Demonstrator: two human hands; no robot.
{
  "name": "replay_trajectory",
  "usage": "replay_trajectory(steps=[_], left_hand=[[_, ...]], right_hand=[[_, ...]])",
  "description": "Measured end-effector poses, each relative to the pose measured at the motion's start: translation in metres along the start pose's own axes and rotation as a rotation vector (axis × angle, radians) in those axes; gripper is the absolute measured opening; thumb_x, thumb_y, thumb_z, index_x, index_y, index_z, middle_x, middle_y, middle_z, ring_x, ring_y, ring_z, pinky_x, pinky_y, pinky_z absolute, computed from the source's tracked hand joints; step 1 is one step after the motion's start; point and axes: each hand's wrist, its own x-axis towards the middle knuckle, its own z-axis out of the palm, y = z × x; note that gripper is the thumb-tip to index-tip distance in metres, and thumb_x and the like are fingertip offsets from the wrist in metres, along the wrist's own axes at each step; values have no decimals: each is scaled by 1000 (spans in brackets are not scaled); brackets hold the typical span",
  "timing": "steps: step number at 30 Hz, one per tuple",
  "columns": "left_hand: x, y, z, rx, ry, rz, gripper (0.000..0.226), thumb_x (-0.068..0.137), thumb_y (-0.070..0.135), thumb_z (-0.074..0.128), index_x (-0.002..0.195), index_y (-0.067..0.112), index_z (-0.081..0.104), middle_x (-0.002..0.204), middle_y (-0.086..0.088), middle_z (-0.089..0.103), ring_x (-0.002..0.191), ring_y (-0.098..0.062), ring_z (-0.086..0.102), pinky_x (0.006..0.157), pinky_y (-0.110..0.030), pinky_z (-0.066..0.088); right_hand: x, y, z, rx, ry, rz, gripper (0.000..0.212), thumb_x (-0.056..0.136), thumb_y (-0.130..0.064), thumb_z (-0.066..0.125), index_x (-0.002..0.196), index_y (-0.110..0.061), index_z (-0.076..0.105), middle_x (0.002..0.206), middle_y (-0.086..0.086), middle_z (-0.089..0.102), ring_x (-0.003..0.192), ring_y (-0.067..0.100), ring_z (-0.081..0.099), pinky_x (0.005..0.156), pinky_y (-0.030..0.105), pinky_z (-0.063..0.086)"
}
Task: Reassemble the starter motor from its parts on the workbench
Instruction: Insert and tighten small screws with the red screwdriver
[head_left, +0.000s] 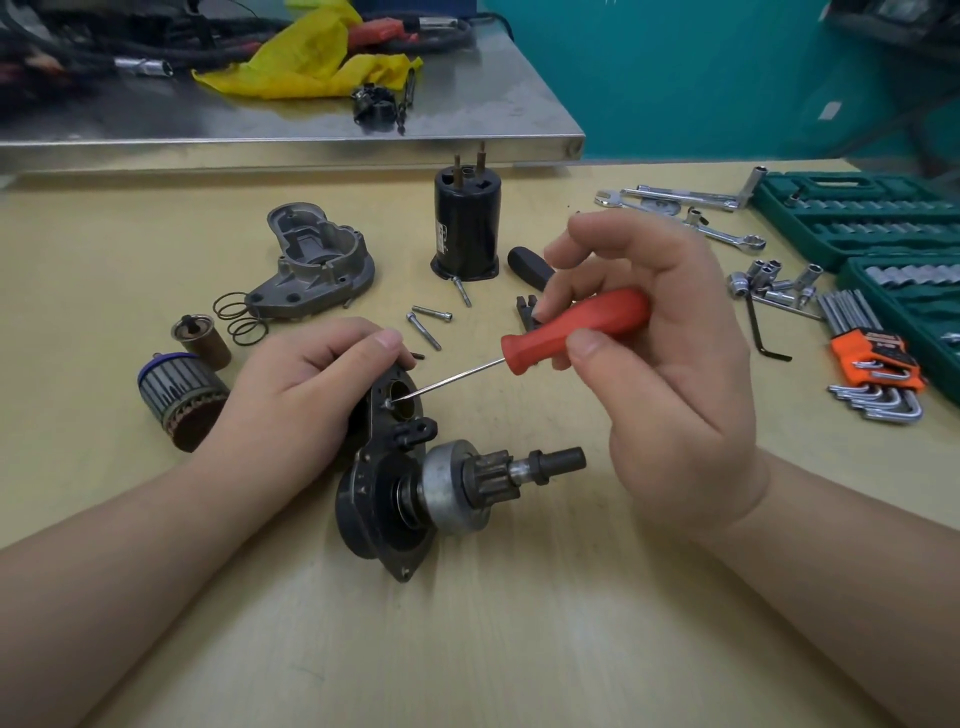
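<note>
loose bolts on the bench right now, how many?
3. Two socket-head bolts lie together left of the red screwdriver handle; one bolt leans at the foot of the black solenoid. More may be hidden under the hands.

Socket case (878, 218) cut by right edge; armature (179, 400) partly behind left hand (291, 400)

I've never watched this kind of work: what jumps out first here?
The red-handled screwdriver, gripped in the right hand at centre, with its tip at a small screw on the black starter housing that the left hand steadies. Next, the yellow rag on the metal shelf behind.
</note>
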Motion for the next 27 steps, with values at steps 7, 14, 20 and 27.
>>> replay_trajectory(steps=[7, 14, 20, 27], left_hand=[[0, 2, -1, 10, -11, -3, 31, 109, 26, 60, 89, 16, 81, 77, -2, 72, 73, -6, 62, 65, -15, 47], [1, 3, 0, 19, -11, -11, 32, 109, 25, 59, 88, 15, 80, 77, 4, 73, 73, -2, 63, 66, -12, 46], [1, 2, -1, 22, -11, -21, 31, 109, 28, 60, 89, 18, 81, 80, -1, 73, 75, -7, 64, 68, -18, 48], [1, 2, -1, 10, -10, -29, 31, 108, 27, 60, 88, 17, 81, 78, -1, 73, 70, -4, 63, 64, -14, 47]], right_hand=[[5, -1, 4, -133, 53, -130, 22, 105, -12, 63, 126, -8, 56, 109, -1, 67, 89, 15, 73, 70, 34, 56], [2, -1, 0, -142, -35, -92, 44, 95, 11, 45, 132, -12, 51, 132, 9, 52, 90, 9, 68, 77, 30, 50], [4, 1, 2, -122, 56, -75, 30, 108, -28, 60, 136, -25, 51, 115, -1, 65, 77, 18, 70, 64, 31, 55], [1, 7, -1, -81, -28, -29, 38, 107, -9, 45, 144, -7, 53, 135, 14, 59, 89, 31, 72, 73, 30, 55]])
